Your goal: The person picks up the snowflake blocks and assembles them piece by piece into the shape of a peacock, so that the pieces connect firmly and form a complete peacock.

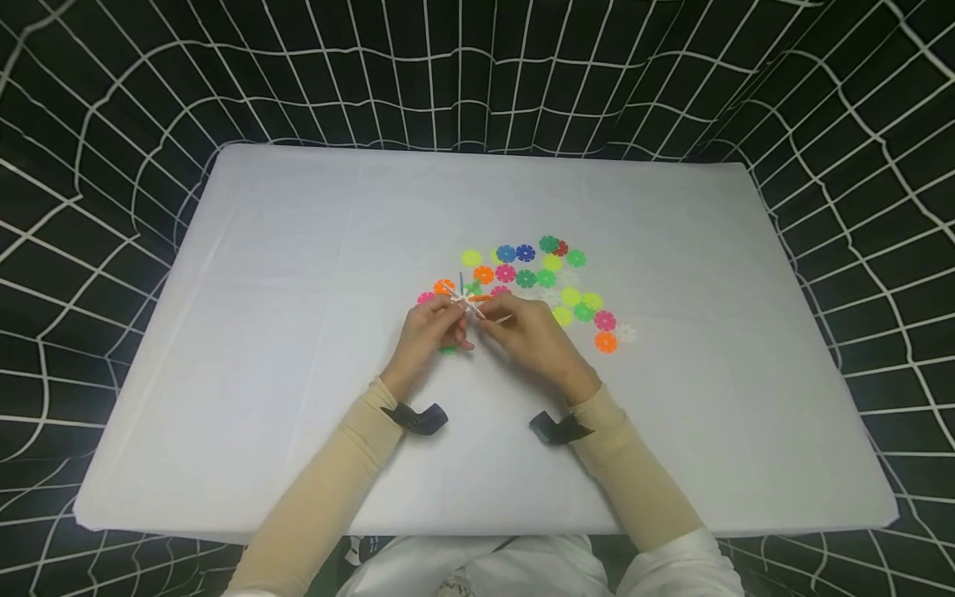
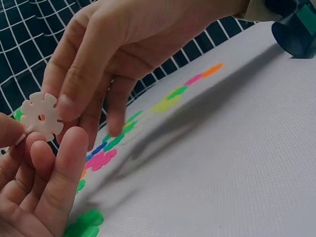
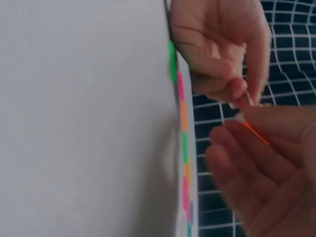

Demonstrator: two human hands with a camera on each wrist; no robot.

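Observation:
My two hands meet over the middle of the table around a small cluster of joined plastic notched discs (image 1: 464, 300). White, blue and orange pieces stick out of it at different angles. The left hand (image 1: 429, 333) pinches the cluster from the left between thumb and fingers. From the other side, the right hand (image 1: 535, 332) holds it with thumb and forefinger. One white notched disc (image 2: 41, 117) faces the left wrist view, with the right fingertips at its edge. An orange disc (image 3: 257, 134) shows edge-on between the right thumb and fingers.
Loose notched discs lie just beyond and right of the hands, among them a pink disc (image 1: 605, 320), an orange disc (image 1: 606, 342) and a dark blue disc (image 1: 525, 253). A green disc (image 2: 86, 224) lies under the left hand. Netted dark cloth (image 1: 477, 75) surrounds the white table (image 1: 298, 249).

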